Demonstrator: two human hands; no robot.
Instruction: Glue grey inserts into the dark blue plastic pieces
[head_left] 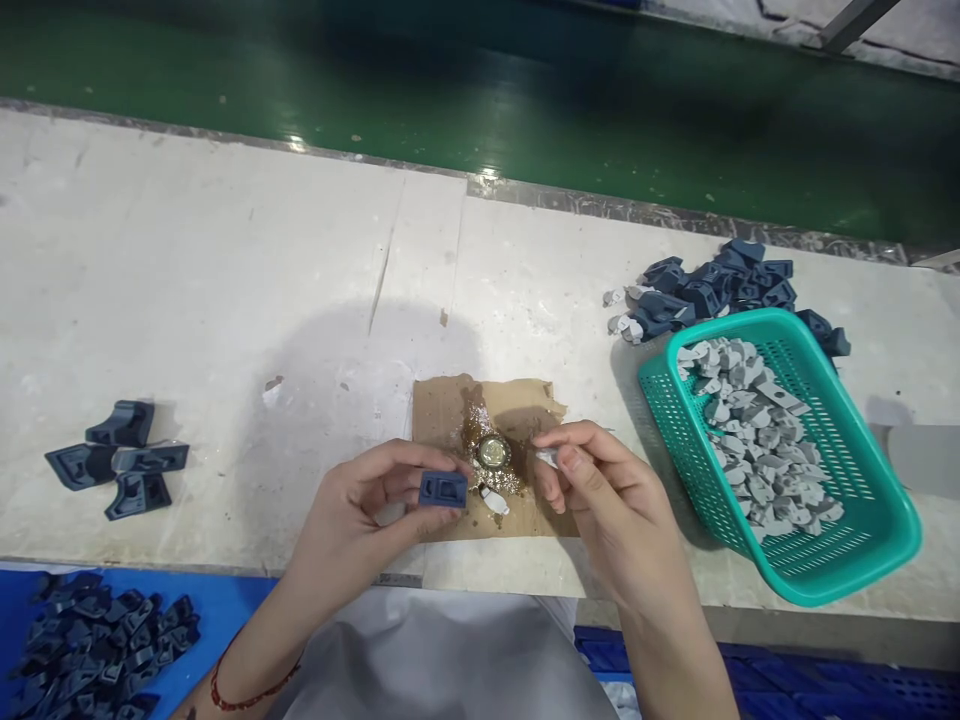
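Between the thumb and fingers of my left hand [382, 500] is a dark blue plastic part [442, 489] with a recessed face turned upward. My right hand [604, 490] pinches a small light grey plastic piece [547, 456], partly covered by the fingertips. Both hands hover over a piece of brown cardboard [439, 410]. On the cardboard, between my hands, sits a small round container [493, 452] with shiny, wet-looking stuff in and around it. Just below the container lies another small white-grey piece [494, 500].
A green perforated basket [840, 580] at right holds many light grey pieces [765, 440]. Behind it is a pile of dark blue parts [720, 285]. Several more blue parts [135, 460] lie at left. Lower left, a blue bin [232, 600] holds a heap of them. A green surface [375, 90] runs beyond the table.
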